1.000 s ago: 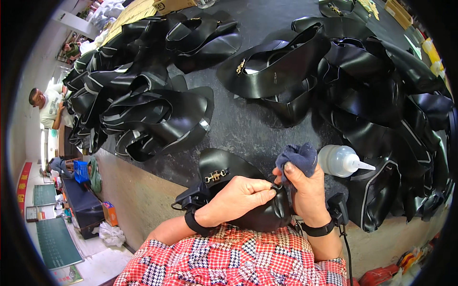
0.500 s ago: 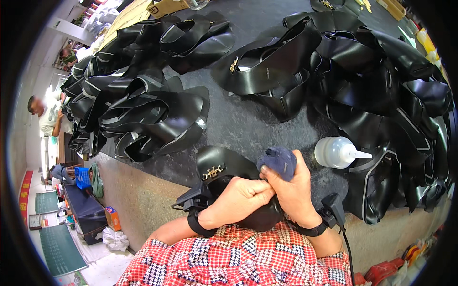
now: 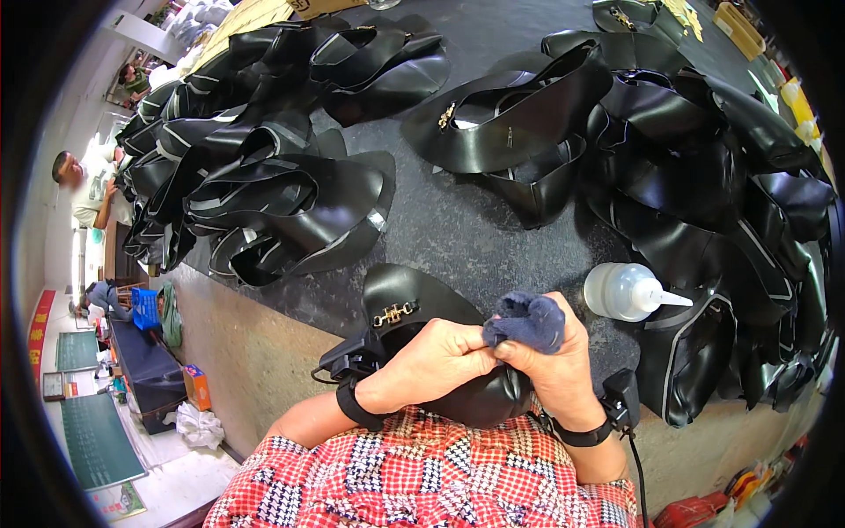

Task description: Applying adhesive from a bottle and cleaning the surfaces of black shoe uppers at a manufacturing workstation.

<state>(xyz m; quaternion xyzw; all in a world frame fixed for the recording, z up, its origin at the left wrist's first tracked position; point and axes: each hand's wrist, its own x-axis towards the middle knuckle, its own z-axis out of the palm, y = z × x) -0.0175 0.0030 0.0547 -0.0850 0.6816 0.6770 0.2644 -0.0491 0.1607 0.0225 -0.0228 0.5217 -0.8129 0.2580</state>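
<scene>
My right hand [image 3: 559, 370] is closed round a bunched dark blue cloth [image 3: 528, 324], its thumb pressed along the lower edge. My left hand [image 3: 440, 365] is closed too, its fingertips pinched at the cloth's left end beside the right thumb. Beneath both hands lies a black leather shoe upper [image 3: 409, 286] with a gold metal buckle ornament [image 3: 393, 314], at the table's near edge against my body. My hands and wrists cover part of it. A translucent squeeze bottle [image 3: 620, 292] with a white nozzle lies to the right of the cloth.
Black shoe uppers are heaped at the left [image 3: 255, 189] and the right [image 3: 678, 167] of the dark table [image 3: 440, 220]. One upper [image 3: 510, 119] with a gold ornament lies ahead. Another person [image 3: 88, 189] is at the far left. Black devices are strapped to my wrists.
The cloth has changed shape and tilted, and its fold now opens upward. Both hands have shifted slightly right and down. The shoe upper stays beneath them.
</scene>
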